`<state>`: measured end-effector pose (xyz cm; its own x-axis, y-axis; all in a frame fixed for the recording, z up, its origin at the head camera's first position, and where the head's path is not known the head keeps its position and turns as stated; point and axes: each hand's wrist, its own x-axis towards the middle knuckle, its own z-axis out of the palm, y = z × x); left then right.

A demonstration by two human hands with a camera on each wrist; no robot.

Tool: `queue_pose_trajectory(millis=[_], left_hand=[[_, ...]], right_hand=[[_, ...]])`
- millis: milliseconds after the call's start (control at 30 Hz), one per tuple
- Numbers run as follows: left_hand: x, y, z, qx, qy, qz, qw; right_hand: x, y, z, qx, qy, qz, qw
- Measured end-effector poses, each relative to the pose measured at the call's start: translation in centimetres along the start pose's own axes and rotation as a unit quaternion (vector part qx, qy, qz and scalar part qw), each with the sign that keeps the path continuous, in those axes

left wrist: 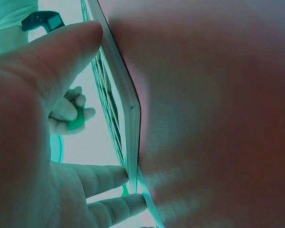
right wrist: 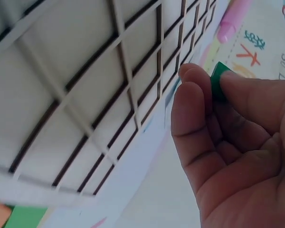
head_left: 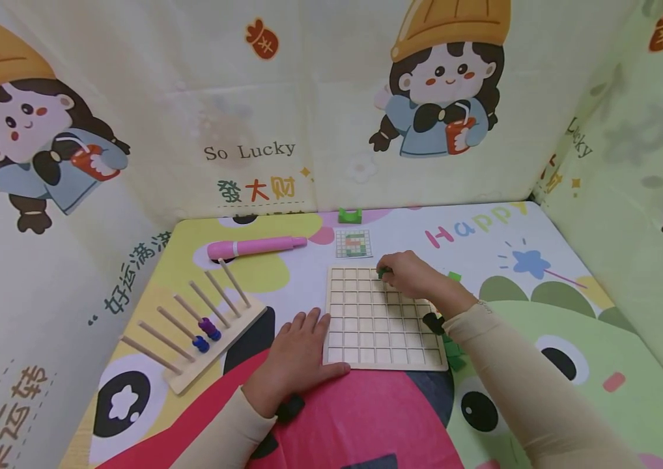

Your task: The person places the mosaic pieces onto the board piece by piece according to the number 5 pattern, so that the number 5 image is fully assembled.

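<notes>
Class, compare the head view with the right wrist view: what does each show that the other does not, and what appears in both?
Only the head view shows the left hand at the board's edge, and the peg stand with its blue and purple beads.

Only the right wrist view shows the palm side of the right hand, with the thumb against the green block.

Both share the right hand pinching that block, the grid board and the pink pen.

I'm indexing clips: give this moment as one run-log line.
right hand: pinches green block by far edge of grid board | left hand: touches grid board's left edge | pattern card: beyond grid board
</notes>
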<state>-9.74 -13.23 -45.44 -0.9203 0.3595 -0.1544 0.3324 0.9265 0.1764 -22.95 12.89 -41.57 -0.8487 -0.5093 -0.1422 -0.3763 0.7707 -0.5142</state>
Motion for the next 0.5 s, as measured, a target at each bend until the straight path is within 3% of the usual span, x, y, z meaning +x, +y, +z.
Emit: queue_pose_trajectory(millis=[300,500], left_hand=[[0.0,0.0,0.1,0.007,0.001,-0.003,1.0],[0.1,-0.1,0.3,0.016,0.007,0.0,0.9998]], right_hand=[[2.3,-0.8,1.4,-0.05,-0.029,-0.035,0.9977],[2.9,-1.2,1.8,-0.059,-0.02,-0.046,0.997]])
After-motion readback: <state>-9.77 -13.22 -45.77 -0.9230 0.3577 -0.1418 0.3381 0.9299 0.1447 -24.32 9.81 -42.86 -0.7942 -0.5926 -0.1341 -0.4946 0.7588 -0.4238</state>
